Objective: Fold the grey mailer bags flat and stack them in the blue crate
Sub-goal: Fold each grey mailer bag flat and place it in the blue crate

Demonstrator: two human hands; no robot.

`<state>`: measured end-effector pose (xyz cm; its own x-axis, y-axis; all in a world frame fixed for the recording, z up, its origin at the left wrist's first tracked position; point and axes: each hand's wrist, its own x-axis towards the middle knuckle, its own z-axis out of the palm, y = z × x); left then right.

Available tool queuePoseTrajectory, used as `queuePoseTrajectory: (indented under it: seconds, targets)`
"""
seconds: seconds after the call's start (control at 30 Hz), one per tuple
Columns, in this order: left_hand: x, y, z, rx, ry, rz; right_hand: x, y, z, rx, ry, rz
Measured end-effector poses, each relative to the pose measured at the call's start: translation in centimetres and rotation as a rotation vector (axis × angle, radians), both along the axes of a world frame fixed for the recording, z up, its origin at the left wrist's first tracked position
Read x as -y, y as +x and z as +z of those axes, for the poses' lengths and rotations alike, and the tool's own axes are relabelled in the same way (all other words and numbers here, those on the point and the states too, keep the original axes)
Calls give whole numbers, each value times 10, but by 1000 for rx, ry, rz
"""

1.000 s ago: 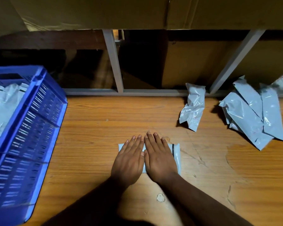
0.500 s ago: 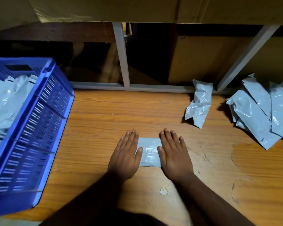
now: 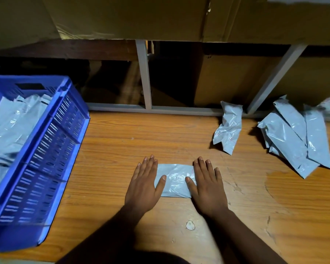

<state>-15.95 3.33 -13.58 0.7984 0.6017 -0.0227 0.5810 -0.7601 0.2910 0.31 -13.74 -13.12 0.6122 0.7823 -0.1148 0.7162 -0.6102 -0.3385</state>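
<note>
Both flat, straight-fingered hands, left (image 3: 143, 184) and right (image 3: 208, 185), have slid apart from the middle to the ends of the folded bag (image 3: 174, 181) (gripping nothing), so it looks pressed flat on the table (image 3: 112, 149) and ready for the crate (image 3: 51, 149).

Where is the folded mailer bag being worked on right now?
Head view: the folded mailer bag lies flat on the wooden table, centre foreground, between the left hand and right hand, right of the blue crate.

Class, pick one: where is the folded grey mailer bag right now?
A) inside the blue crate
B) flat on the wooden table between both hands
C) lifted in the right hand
B: the folded mailer bag lies flat on the table, with the left hand and right hand pressing its ends.
</note>
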Motion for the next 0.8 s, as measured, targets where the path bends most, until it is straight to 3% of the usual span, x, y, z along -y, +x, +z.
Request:
queuePoseTrajectory:
  seconds: [0.17,0.33,0.43,0.53,0.67,0.73,0.8]
  targets:
    - [-18,0,15,207,-208,38,-10,29,34,-108,-18,70]
    - [-52,20,57,-147,-245,-28,-36,44,65,-77,-158,120]
    - [-65,21,70,-96,-311,-45,-44,43,82,-113,-195,160]
    - [-69,13,87,99,-326,-35,-38,43,92,-49,1,191]
    - [-61,-6,98,392,-137,-165,-21,37,92,64,430,187]
    - [-54,-17,83,387,-81,-234,-17,26,82,91,435,246]
    - [-45,-32,57,298,-86,-276,-8,16,62,42,305,310]
